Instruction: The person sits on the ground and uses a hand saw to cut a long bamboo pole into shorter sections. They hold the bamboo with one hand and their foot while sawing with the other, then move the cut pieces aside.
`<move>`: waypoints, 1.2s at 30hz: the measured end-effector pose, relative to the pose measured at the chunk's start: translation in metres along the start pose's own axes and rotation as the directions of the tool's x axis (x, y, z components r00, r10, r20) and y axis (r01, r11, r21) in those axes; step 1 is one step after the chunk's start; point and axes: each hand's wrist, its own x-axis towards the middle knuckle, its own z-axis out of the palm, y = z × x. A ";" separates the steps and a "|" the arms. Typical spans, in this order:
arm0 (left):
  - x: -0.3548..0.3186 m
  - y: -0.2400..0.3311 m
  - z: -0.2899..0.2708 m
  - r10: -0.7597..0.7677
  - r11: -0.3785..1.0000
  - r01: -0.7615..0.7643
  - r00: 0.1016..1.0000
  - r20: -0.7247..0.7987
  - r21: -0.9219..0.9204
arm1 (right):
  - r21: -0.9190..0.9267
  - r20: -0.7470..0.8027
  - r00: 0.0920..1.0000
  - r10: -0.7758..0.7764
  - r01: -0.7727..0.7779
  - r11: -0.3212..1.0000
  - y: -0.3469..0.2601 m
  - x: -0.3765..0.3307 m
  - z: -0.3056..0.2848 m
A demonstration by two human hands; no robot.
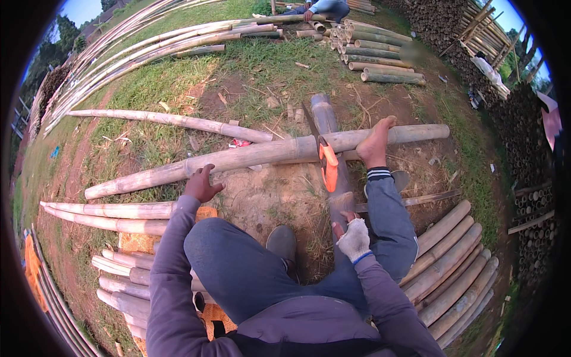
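A long pale bamboo pole lies across in front of me, resting over a darker bamboo log that runs away from me. A handsaw with an orange handle stands at the pole above the log, its dark blade pointing away; neither hand is on it. My bare left hand is open at the pole's near side, fingers spread; whether it touches is unclear. My right hand, in a pale glove with bare fingertips, hovers by the log's near end, thumb and finger apart. My bare right foot presses on the pole.
Cut bamboo pieces lie stacked at my right and left. Another pole lies beyond. Long poles and a pile of short lengths lie farther off, where another person handles bamboo.
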 end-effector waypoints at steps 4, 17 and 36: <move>0.038 0.005 0.020 -0.050 0.984 0.052 0.999 -0.019 0.168 | 0.068 -0.202 0.974 -0.102 0.118 0.991 -0.009 0.049 0.012; 0.115 0.049 0.041 -0.043 0.940 0.007 0.994 0.099 0.340 | 0.038 -0.036 0.948 0.317 -0.316 0.948 0.009 0.155 0.073; 0.116 0.038 0.045 -0.041 0.927 0.009 0.996 0.078 0.376 | 0.635 -0.146 0.959 0.242 -0.097 0.766 -0.042 0.186 0.042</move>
